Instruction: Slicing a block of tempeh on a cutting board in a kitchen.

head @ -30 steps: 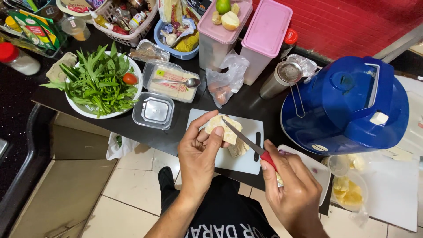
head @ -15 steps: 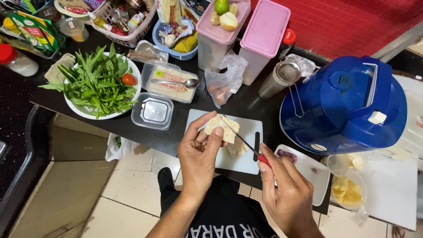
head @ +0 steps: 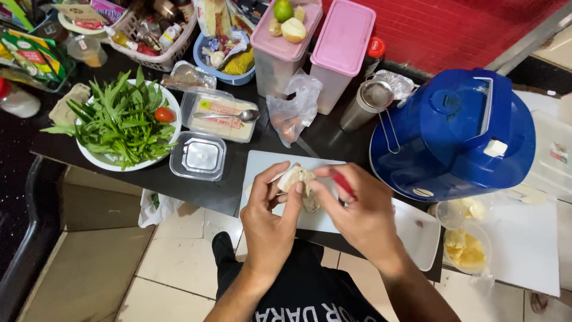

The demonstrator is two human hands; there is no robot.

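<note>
Pinching a pale food chunk (head: 296,177) between both hands over the white cutting board (head: 262,164), I am gripping a red-handled knife (head: 341,183) in my right hand (head: 363,214), left hand (head: 269,223) at nine o'clock, cutting seemingly unfinished.

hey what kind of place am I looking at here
Probably a small food-prep counter, perhaps a street stall or home kitchen: a plate of leafy greens, a white cutting board under both hands, a big blue drinks cooler.

Our right hand (head: 363,214) now comes in over the white cutting board (head: 262,164) to meet our left hand (head: 271,220), both pinching the pale food piece (head: 296,177); the red-handled knife (head: 342,182) no longer slices.
</note>
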